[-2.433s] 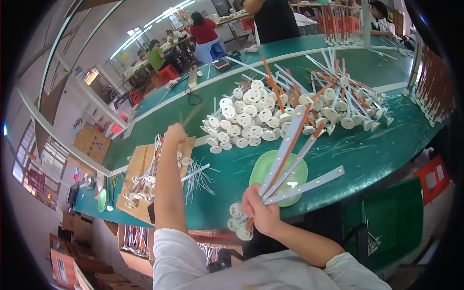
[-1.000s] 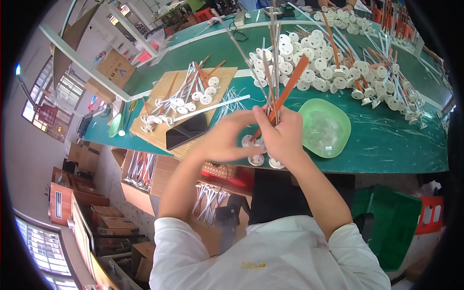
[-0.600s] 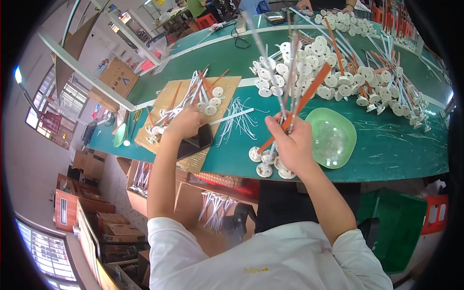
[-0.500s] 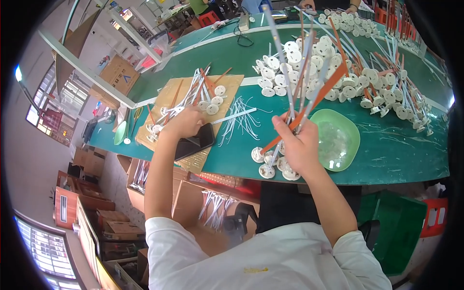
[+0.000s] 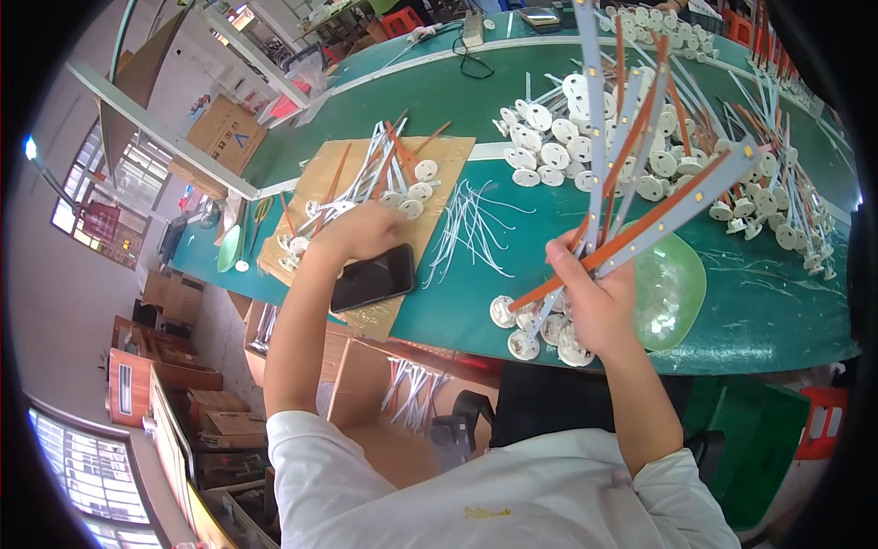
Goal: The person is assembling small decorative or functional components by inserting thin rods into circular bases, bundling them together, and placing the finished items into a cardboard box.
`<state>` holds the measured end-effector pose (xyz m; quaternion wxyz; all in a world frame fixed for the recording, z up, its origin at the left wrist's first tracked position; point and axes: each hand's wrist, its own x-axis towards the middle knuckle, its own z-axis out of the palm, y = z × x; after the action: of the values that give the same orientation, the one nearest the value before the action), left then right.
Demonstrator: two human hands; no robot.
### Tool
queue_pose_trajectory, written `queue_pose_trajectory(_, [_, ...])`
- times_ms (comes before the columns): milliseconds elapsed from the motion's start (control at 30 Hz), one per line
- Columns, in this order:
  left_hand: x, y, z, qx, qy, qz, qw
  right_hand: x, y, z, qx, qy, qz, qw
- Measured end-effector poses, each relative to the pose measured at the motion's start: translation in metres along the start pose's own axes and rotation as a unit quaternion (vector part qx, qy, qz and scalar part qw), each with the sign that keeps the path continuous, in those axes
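My right hand (image 5: 599, 297) is closed around a bundle of LED strips (image 5: 672, 210), white with yellow dots and some with orange backs. Their tops fan up and to the right. Round white caps (image 5: 574, 348) hang in a cluster at the lower ends, below my fist. On the left, my left hand (image 5: 370, 231) is curled above a brown cardboard sheet (image 5: 306, 197), beside a black phone (image 5: 373, 279). Just beyond its knuckles lie more strips (image 5: 368, 169) with round white caps (image 5: 420, 190). Whatever its fingers pinch is hidden.
Thin white wires (image 5: 471, 229) lie loose between my hands. A light green bowl (image 5: 672, 288) stands right of my right hand. Large heaps of capped strips (image 5: 553, 151) cover the back right of the green table. A small green dish (image 5: 229, 249) sits far left.
The white strip that stuck out rightward from my left hand no longer shows. My right hand has shifted right and slightly down, and its bundle now leans and fans more to the right.
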<state>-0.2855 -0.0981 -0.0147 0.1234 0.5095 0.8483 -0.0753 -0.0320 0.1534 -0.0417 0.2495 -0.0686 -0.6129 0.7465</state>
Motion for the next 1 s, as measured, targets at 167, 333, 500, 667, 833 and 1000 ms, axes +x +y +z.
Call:
queue_pose_trajectory(167, [-0.012, -0.033, -0.041, -0.257, 0.283, -0.183, 0.906, 0.001, -0.003, -0.002, 0.019, 0.007, 0.016, 1.0])
queue_pose_trajectory(333, [0.011, -0.108, -0.027, -0.021, 0.352, -0.293, 0.889, 0.001, -0.005, 0.004, 0.036, -0.025, 0.021, 0.999])
queue_pose_trajectory(500, [0.044, -0.122, -0.002, 0.115, 0.075, -0.346, 0.928, 0.002, -0.006, 0.007, 0.036, 0.001, 0.011, 0.999])
queue_pose_trajectory(667, [0.038, -0.122, -0.018, -0.02, 0.137, -0.371, 0.918, 0.002, -0.006, 0.002, 0.062, 0.011, 0.03, 0.998])
queue_pose_trajectory(833, [0.013, -0.11, -0.027, 0.04, 0.226, -0.379, 0.897, 0.0, -0.002, 0.001, 0.007, -0.019, 0.015, 1.0])
queue_pose_trajectory(1000, [-0.032, -0.03, -0.048, -0.285, 0.403, -0.166, 0.854, 0.01, 0.009, 0.007, -0.059, 0.023, -0.052, 0.997])
